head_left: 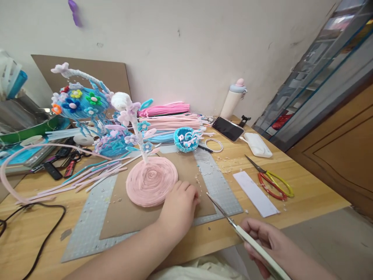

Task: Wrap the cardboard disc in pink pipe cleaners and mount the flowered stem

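My left hand [181,204] rests at the right edge of a round, coiled pink pipe-cleaner base [152,182]. Its fingers are curled in, and whatever they may hold is hidden. From the base rises a white wrapped stem [138,134] with small lilac and blue flowers and leaves. My right hand [264,241], over the table's front edge, is closed around scissors [250,243] with pale green handles. Their blades look closed and point up and left toward my left hand, apart from it. Under the base lie brown cardboard [116,217] and a grey cutting mat [77,237].
Red-and-yellow scissors [271,181] and a white strip [255,193] lie at right. Behind are a phone [228,128], a bottle [232,100], pipe-cleaner bundles [171,122] and a small blue bowl [186,140]. A flowered blue balloon shape [83,105] stands left, near a black cable [48,237].
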`<state>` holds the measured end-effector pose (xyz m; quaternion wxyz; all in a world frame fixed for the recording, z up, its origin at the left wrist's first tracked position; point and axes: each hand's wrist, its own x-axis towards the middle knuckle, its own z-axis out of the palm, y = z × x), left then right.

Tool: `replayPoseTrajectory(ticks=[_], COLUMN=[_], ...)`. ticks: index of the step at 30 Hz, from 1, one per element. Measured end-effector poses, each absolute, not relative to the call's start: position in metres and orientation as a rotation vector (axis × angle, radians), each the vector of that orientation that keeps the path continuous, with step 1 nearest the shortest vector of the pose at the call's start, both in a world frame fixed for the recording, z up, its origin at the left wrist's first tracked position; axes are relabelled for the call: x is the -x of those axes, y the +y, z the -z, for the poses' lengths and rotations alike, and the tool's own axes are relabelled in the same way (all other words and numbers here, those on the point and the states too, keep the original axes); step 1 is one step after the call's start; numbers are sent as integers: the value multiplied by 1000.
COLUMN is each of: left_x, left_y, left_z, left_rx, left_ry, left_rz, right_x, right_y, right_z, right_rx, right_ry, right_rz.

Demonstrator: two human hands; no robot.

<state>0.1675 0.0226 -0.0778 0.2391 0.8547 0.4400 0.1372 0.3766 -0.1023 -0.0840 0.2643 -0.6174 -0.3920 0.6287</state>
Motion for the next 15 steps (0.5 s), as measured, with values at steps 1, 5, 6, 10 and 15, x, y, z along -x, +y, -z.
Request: replayPoseTrajectory(ticks=[1, 5, 6, 10, 15], left_x=[-162, -133, -126, -108, -99], left_y=[20, 5, 2, -4, -7], left_z=[75, 70, 70, 72, 72], left_rx=[-2307, -1955, -1803, -1270, -1057], left_ry=[1218, 1303, 1321, 1269, 1164], left_rz=[-393, -519, -565, -696, -797], right_x=[-375, -358, -352, -330, -317], right_y=[-104, -102, -100, -91, -86], right_z=[83, 72, 69, 63, 68], right_rx=[1628, 1557, 1577, 1604, 1634], right_ry=[-1063, -1059, -1056, -1111, -1113], right_rz=[-1747, -1873, -1891, -1929, -1951])
